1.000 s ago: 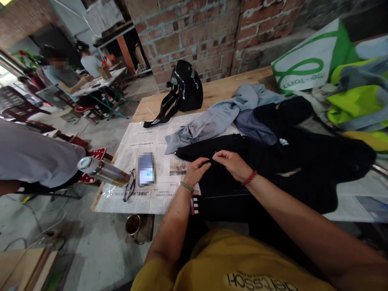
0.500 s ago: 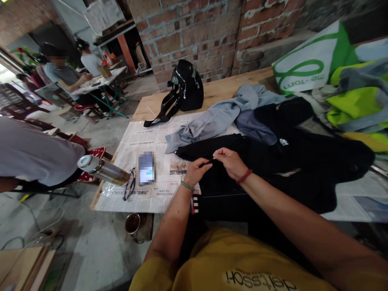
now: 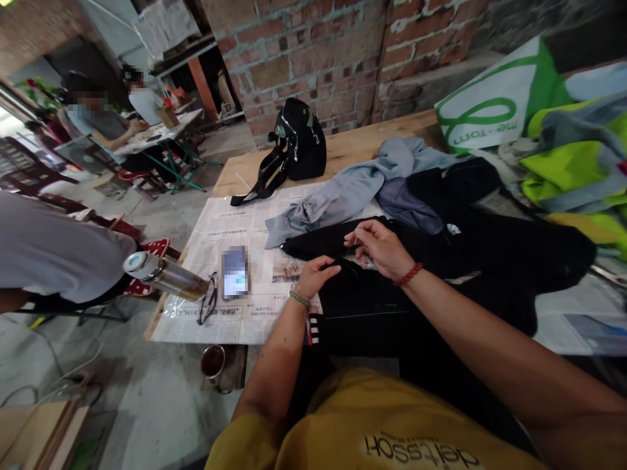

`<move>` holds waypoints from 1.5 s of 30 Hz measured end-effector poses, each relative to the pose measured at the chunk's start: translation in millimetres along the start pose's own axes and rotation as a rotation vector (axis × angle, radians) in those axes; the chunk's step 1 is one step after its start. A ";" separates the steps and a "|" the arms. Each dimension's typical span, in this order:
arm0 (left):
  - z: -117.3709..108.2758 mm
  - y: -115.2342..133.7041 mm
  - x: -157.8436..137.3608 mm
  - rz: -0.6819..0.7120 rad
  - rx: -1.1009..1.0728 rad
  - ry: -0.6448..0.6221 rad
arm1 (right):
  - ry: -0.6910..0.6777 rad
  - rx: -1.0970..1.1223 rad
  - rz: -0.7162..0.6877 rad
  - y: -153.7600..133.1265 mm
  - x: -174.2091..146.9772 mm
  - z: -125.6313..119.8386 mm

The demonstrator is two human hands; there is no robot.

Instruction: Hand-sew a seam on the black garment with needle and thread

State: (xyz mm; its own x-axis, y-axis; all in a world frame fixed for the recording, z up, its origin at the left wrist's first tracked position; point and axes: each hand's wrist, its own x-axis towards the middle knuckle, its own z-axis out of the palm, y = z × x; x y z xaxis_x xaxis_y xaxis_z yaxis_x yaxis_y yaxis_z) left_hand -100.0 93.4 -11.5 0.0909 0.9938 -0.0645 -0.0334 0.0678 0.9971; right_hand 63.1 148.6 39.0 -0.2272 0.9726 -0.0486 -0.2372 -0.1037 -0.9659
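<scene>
My left hand (image 3: 317,277) is closed in a pinch on the edge of a black garment (image 3: 365,320) spread over the near side of the table. Up and to the right, my right hand (image 3: 375,243) has its thumb and forefinger pressed together on a thin needle (image 3: 354,239), too small to see clearly. A faint pale thread seems to curve over the black cloth between the hands. A striped black, white and red trim (image 3: 314,328) shows at the garment's left edge, below my left wrist.
Newspaper (image 3: 210,238) covers the table under a phone (image 3: 235,273), glasses (image 3: 209,300) and a steel flask (image 3: 164,275). Behind lie grey cloth (image 3: 337,199), a black bag (image 3: 304,140) and a green-white bag (image 3: 490,98). A cup (image 3: 213,361) stands below. People sit at left.
My right hand has drawn away from my left, to the right and slightly up, and its fingers have turned. My left hand keeps its pinch on the black garment.
</scene>
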 end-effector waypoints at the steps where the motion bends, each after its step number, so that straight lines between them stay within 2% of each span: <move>1: -0.2 0.4 -0.1 -0.006 -0.011 -0.012 | -0.072 0.055 0.036 -2.4 -4.4 3.8; 3: -0.5 1.3 -0.7 -0.014 -0.031 -0.020 | -0.191 0.110 0.083 -6.6 -10.3 9.7; 4: -0.6 1.7 -1.0 -0.019 -0.041 -0.015 | -0.210 0.082 0.055 -8.5 -11.6 10.9; 6: -0.8 1.8 -1.4 -0.043 -0.074 -0.009 | -0.165 -0.107 -0.134 -11.7 -11.0 8.7; 8: -1.3 1.2 -1.3 -0.065 -0.102 -0.013 | -0.120 -0.409 -0.404 -15.1 -7.0 0.2; 11: -2.4 -0.6 -0.8 -0.068 -0.127 -0.006 | -0.244 -0.790 -0.689 -22.4 2.3 -19.3; 13: -2.9 -1.4 -0.7 -0.077 -0.143 0.002 | -0.349 -0.909 -0.736 -28.0 7.9 -31.3; 17: -2.6 -1.3 -1.4 -0.111 -0.179 -0.006 | -0.362 -0.962 -0.642 -33.2 10.1 -41.8; 21: -2.4 -2.4 -0.5 -0.085 -0.194 0.021 | -0.211 -0.905 -0.575 -25.2 4.7 -34.7; 24: -3.0 -3.8 0.8 -0.073 -0.187 0.037 | -0.138 -0.858 -0.424 -13.2 3.8 -26.0; 27: -3.4 -3.1 1.3 -0.055 -0.179 0.071 | -0.260 -0.877 -0.225 1.4 4.7 -21.2; 30: -3.3 -0.8 1.2 -0.047 -0.180 0.092 | -0.398 -0.867 -0.133 16.5 3.4 -21.6; 32: -3.0 0.4 1.2 -0.054 -0.173 0.106 | -0.422 -0.831 -0.159 24.8 1.5 -23.5; 38: -2.9 0.2 1.9 -0.038 -0.149 0.129 | -0.443 -0.808 -0.362 30.6 -3.0 -26.4; 45: -3.0 1.9 1.5 -0.029 -0.139 0.111 | -0.440 -0.833 -0.399 27.9 -7.1 -24.4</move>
State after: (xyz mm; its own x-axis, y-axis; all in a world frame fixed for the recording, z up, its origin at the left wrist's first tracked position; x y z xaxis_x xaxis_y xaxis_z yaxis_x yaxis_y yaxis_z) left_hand -102.9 95.4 -9.9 -0.0167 0.9944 -0.1044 -0.1705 0.1001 0.9803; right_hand 81.1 143.9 6.1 -0.6419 0.7246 0.2508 0.3220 0.5515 -0.7695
